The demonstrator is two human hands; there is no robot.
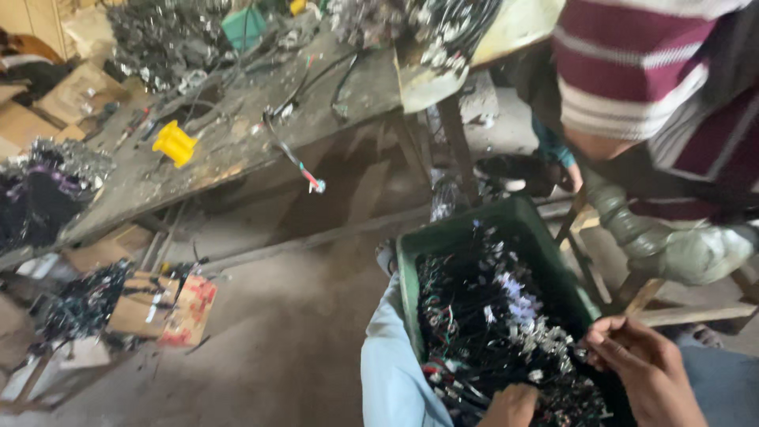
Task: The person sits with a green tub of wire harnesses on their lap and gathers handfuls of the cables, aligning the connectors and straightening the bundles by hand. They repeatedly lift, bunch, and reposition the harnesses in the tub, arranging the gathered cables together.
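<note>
Two hands, left (512,407) and right (644,372), gripping wires (490,324) in green crate (458,237); cluttered workbench (237,142), concrete floor (285,316).

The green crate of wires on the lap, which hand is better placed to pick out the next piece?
Probably the right hand: it lies fully in view on the wire pile inside the green crate, fingers curled among connectors. The left hand sits at the frame's edge.

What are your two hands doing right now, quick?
Left hand: mostly cut off at the frame edge, resting on the wire pieces in the green crate; grip cannot be told.
Right hand: fingers curled, pinching at the wire pieces.
</note>
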